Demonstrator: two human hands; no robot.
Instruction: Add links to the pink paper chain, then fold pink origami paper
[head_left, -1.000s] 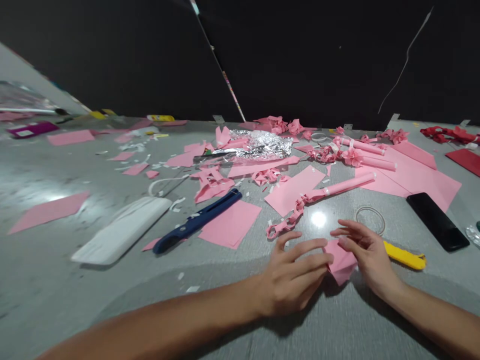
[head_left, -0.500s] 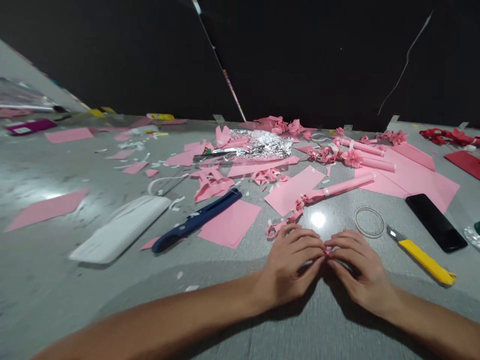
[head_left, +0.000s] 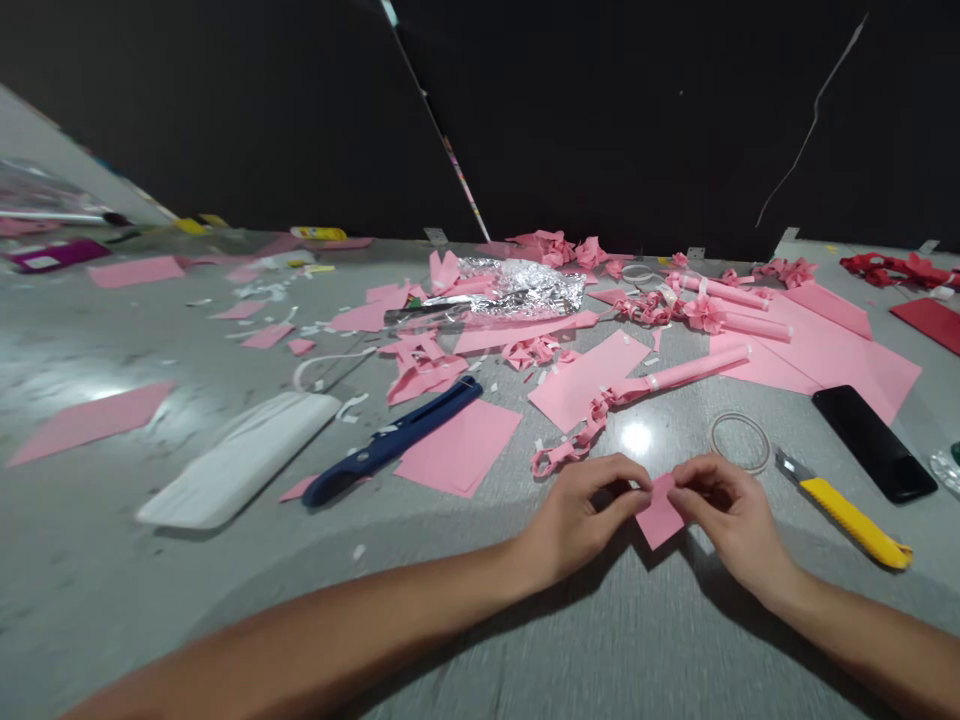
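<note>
A small square of pink paper is pinched between both hands, one corner pointing down towards me. My left hand grips its left edge between thumb and fingers. On the opposite edge, my right hand is closed in a similar pinch. Just beyond the left hand lies a pink paper chain joined to a rolled pink paper tube. A yellow utility knife rests to the right of the right hand, with a pale ring close behind that hand.
A black phone lies at right. To the left are a long dark blue tool, stacked pink sheets and a white packet. Pink scraps, crumpled clear wrap and paper flowers spread before a black wall.
The pink paper, mostly hidden between my fingers before, now shows as a flat square. My hands have turned and my fingers have drawn back to its edges.
</note>
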